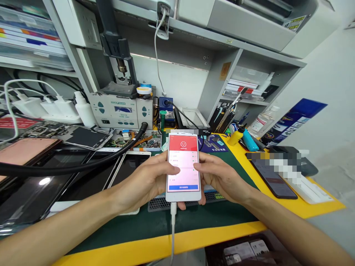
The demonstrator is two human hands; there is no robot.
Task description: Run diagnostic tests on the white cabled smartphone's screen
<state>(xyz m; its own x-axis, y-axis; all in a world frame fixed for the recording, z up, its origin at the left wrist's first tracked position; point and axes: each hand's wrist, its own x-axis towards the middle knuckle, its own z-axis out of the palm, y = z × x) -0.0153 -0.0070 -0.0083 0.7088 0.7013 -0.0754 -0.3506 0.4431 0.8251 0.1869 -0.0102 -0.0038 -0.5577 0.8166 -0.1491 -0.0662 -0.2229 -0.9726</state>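
A white smartphone (pixel 183 166) with a lit red and white screen is held upright over the green work mat (pixel 155 225). My left hand (pixel 149 181) grips its left edge, thumb resting on the screen. My right hand (pixel 219 175) grips the right edge, thumb also on the screen. A white cable (pixel 173 229) is plugged into the phone's bottom and hangs down over the yellow table edge.
Several dark phones and screens (pixel 41 188) lie at the left under a thick black hose (pixel 83 162). A soldering station (pixel 119 109) stands behind. A black phone (pixel 273 177) lies at the right, with tools and bottles (pixel 241 135) behind it.
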